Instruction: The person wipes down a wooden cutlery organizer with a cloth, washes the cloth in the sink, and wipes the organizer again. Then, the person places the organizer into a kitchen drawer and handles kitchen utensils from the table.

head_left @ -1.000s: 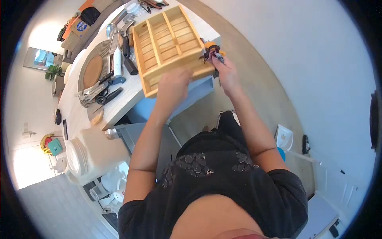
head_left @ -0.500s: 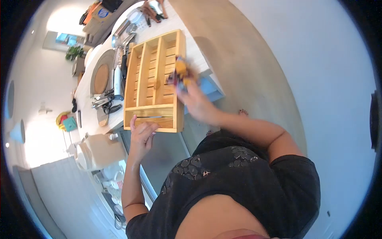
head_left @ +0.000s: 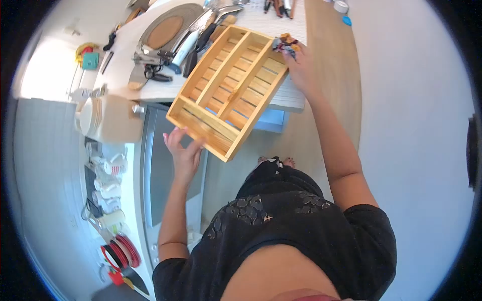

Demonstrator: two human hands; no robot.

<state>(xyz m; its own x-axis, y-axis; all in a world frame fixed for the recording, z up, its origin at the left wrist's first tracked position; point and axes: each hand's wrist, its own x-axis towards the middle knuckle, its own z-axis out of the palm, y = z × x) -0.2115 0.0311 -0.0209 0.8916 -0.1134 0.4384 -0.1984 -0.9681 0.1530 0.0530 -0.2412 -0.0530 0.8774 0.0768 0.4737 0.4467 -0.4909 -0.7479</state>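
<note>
A light wooden cutlery tray [head_left: 217, 118] with several slatted compartments sits at an angle, its near end jutting past the table edge. My left hand [head_left: 184, 153] is at the outside of that near end, fingers apart and slightly blurred, fingertips close to or touching the wood. My right hand [head_left: 303, 72] grips a crumpled, multicoloured cloth [head_left: 287, 45] against the tray's far right corner. Parts of the right fingers are hidden behind the cloth.
Left of the tray on the white table [head_left: 160, 93] lie dark-handled utensils [head_left: 203, 37], metal tools [head_left: 153, 62] and a round placemat [head_left: 165, 30]. A large beige container [head_left: 118, 120] stands nearer left, above shelves with white items and red-rimmed dishes [head_left: 120, 251].
The tray has turned clockwise, its far end swinging right. My right hand has carried the cloth from the tray's right side to its far corner. My left hand's fingers have come off the rim.
</note>
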